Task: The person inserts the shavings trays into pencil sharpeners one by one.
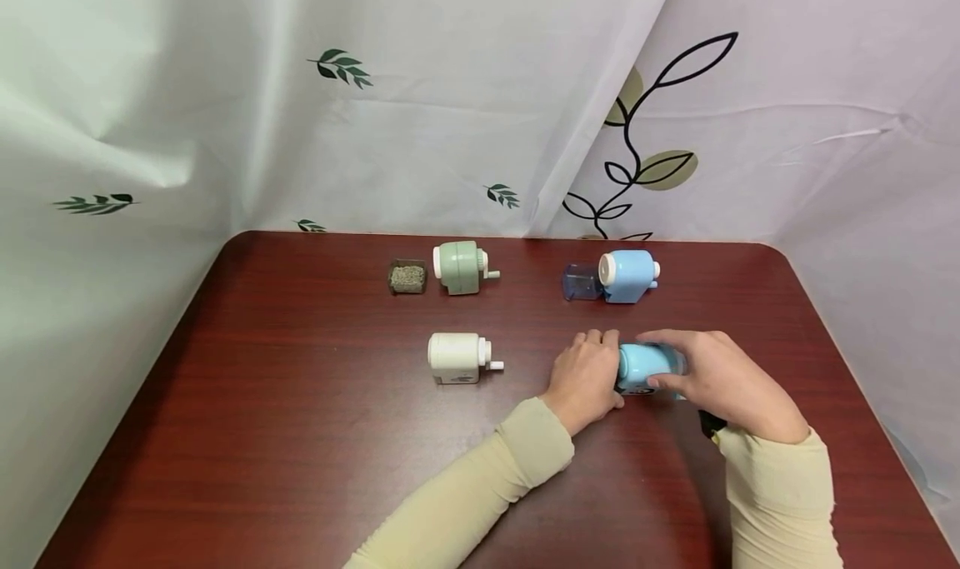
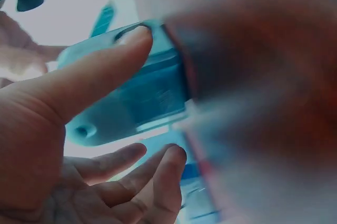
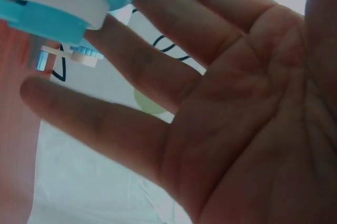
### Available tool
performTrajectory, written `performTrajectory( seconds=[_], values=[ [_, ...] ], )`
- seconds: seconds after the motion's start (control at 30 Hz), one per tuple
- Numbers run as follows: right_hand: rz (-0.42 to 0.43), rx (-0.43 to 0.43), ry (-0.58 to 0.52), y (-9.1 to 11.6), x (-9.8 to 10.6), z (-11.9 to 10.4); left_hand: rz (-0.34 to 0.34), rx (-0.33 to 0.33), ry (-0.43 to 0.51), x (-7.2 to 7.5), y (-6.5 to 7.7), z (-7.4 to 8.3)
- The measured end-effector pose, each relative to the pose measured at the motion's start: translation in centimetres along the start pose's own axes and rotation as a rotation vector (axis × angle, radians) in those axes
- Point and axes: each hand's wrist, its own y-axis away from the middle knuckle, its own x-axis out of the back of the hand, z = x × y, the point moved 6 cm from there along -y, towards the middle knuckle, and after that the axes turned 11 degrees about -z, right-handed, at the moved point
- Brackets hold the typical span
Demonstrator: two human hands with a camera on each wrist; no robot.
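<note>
Soft glare on tabletop; left wrist view hazy

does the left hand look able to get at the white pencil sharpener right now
Probably yes: only bare tabletop separates the left hand from the white pencil sharpener, though the hand holds the turquoise pencil sharpener and would likely have to let go first.

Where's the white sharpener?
In the head view, the white sharpener stands on the table, left of the left hand, just in front of the green sharpener.
</note>
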Motion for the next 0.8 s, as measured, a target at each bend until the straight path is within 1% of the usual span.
performTrajectory(
  seconds=[0.1, 0.2, 0.27, 0.37, 0.47, 0.53, 0.63, 0.73, 0.8],
  values=[
    [0.04, 0.027, 0.022, 0.3, 0.2, -0.3, 0.029, -0.035, -0.016, 1.6, 0.9, -0.2],
    [0.07, 0.063, 0.022, 0.3, 0.3, -0.9, 0.055, -0.086, -0.021, 3.6, 2.0, -0.5],
    [0.086, 0.094, 0.031, 0.0, 0.6, -1.6, 0.074, -0.115, -0.013, 5.0, 2.7, -1.0],
    [0.1, 0.123, 0.067, -0.8, 1.3, -3.0, 0.089, -0.147, 0.03, 7.0, 3.7, -1.8],
    [0.109, 0.142, 0.126, -1.8, 2.4, -4.7, 0.082, -0.149, 0.078, 9.1, 4.5, -2.9],
    [0.104, 0.149, 0.165, -2.7, 3.1, -5.9, 0.085, -0.137, 0.122, 10.6, 4.8, -4.1],
    [0.081, 0.148, 0.215, -4.2, 3.9, -7.9, 0.132, -0.123, 0.201, 13.1, 5.3, -6.5],
    [0.04, 0.132, 0.257, -5.9, 4.6, -9.8, 0.189, -0.103, 0.29, 15.2, 5.6, -9.4],
    [0.013, 0.128, 0.281, -7.3, 5.1, -10.8, 0.208, -0.076, 0.349, 16.2, 5.7, -11.5]
  ],
)
